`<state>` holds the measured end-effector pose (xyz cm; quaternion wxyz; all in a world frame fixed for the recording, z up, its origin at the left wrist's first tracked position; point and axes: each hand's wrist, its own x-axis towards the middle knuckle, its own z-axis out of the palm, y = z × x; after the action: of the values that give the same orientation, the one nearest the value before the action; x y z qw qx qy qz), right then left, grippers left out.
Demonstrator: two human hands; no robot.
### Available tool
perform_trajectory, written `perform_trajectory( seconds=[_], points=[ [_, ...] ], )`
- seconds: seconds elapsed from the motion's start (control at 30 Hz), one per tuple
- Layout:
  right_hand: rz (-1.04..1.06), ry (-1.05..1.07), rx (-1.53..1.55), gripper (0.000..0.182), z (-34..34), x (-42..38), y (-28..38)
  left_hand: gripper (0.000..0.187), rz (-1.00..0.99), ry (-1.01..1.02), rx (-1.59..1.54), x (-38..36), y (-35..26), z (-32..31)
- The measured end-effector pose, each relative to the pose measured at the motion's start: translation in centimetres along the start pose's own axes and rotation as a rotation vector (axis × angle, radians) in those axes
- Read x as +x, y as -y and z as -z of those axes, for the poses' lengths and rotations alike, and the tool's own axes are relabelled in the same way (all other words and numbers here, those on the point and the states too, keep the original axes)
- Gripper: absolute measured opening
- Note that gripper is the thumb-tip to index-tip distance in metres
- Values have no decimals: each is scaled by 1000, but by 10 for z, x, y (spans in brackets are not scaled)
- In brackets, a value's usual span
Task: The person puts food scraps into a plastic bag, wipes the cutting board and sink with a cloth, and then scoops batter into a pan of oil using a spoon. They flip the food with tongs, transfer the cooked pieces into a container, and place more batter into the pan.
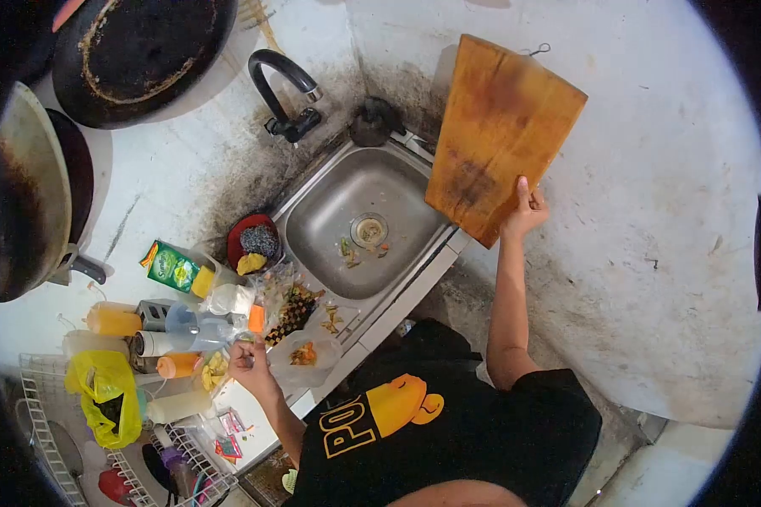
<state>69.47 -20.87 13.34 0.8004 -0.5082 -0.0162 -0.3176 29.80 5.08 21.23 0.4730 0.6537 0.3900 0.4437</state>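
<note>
My right hand (524,211) grips a wooden cutting board (503,127) by its lower edge, thumb on the face. The board is tilted, raised against the white wall at the right of the sink, with dark stains on its surface. My left hand (252,365) is over the counter at the left, its fingers curled; what they hold, if anything, I cannot make out. Just right of it lies a translucent plastic bowl (323,350) with orange-brown food bits. A bottle with an orange cap (256,318) is right above those fingers.
A steel sink (321,194) has food scraps around its drain, under a black faucet (279,93). A red bowl (238,241) holds a scouring pad. Bottles, a yellow bag (106,397) and a wire rack (38,372) crowd the left. Pans (144,51) hang on the wall.
</note>
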Motion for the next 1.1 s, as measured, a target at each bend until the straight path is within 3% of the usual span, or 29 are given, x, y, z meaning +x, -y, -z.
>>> perform_trajectory(
  seconds=[0.07,0.23,0.33,0.83,1.1],
  points=[
    [-33,42,-51,16,4,-1,-9,30,53,2,11,0,2,-2],
    [6,-28,19,17,-11,-6,-4,31,-70,5,44,9,8,-6],
    [7,-35,18,20,-11,-2,-6,32,8,-15,68,9,4,-6],
    [144,79,-48,18,-6,-8,-14,32,26,-8,114,11,12,-12],
    [-16,107,-125,22,-8,-31,-3,32,47,14,65,11,13,-3]
  ],
)
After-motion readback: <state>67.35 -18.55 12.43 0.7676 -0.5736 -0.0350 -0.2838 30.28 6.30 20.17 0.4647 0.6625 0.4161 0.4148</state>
